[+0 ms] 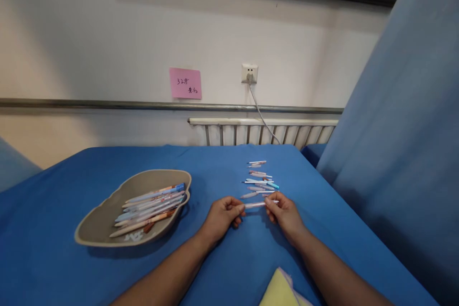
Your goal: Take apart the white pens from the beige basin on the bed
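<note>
Between my two hands a pale pinkish pen barrel [255,205] lies level, just above the blue cloth. My left hand [225,215] pinches its left end, and my right hand [282,213] pinches it near the right end. Just beyond my fingers lie several pen parts: a pale barrel [250,195], a thin refill with a dark tip [256,181] and a bright blue piece [273,185]. Further back are a pinkish part [260,174] and another slim refill [256,162]. Whether the held barrel contains a refill I cannot tell.
On the left stands a beige leaf-shaped tray [96,227] holding several pens [154,205] and small white bits. A folded yellow cloth [281,291] lies at the front edge. Behind the blue-covered table [211,167] are a radiator [258,122] and a plugged-in cable [263,119]; a blue curtain [394,129] hangs right.
</note>
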